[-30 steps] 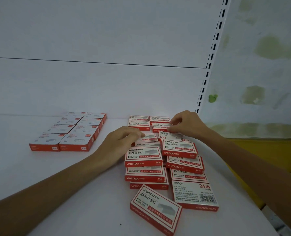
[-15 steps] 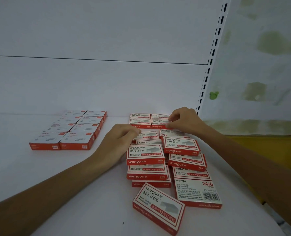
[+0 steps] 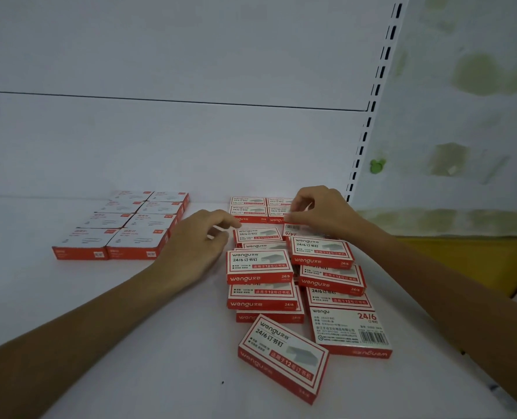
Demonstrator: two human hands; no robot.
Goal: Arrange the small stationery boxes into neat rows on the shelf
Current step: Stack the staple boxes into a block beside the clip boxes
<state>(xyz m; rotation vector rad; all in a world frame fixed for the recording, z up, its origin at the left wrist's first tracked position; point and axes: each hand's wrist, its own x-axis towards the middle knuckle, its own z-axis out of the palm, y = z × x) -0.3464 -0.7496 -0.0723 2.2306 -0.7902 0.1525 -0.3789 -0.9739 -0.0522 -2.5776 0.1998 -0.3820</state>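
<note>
Right hand (image 3: 319, 211) is curled at the shelf's back right corner, thumb and fingertips pinching the back-right staple box (image 3: 277, 212) of the started rows (image 3: 247, 208). Left hand (image 3: 198, 240) is relaxed with fingers loosely curled. It holds nothing, and its tips sit just beside the nearest loose box (image 3: 257, 234). The shelf (image 3: 115, 322) carries the messy heap of staple boxes (image 3: 260, 266), overlapping from behind the hands toward the front edge. A skewed box (image 3: 283, 356) lies closest to the front, with a barcode-up box (image 3: 350, 332) beside it. A finished block of boxes (image 3: 124, 226) sits toward the back left.

Step, as I judge it: squaring the second row against the back wall. Next move needs that box nudged flush, then the loose box slid in behind it, label up and edges touching.
</note>
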